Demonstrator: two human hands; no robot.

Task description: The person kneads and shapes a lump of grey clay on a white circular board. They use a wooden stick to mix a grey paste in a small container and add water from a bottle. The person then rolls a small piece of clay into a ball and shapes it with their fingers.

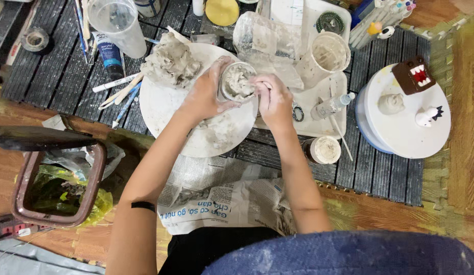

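My left hand point(205, 94) wraps around a small round jar point(236, 82) packed with grey clay, holding it over a white round board point(165, 107). My right hand point(272, 99) is at the jar's right rim, fingers curled and pressing into the clay; whether it holds a tool I cannot tell. Both hands are smeared with clay. A big lump of grey clay point(170, 62) lies on the board's far left part. Smears of clay mark the board near my wrists.
A clear plastic cup point(119, 23), a blue paint tube point(110, 55) and brushes point(122, 94) lie left. A clay-smeared cup point(326, 56), small bottle point(331, 106) and white tray point(323, 127) sit right. A turntable point(405, 132) with small figures stands far right. Bin point(58, 186) at left, newspaper point(221, 196) near me.
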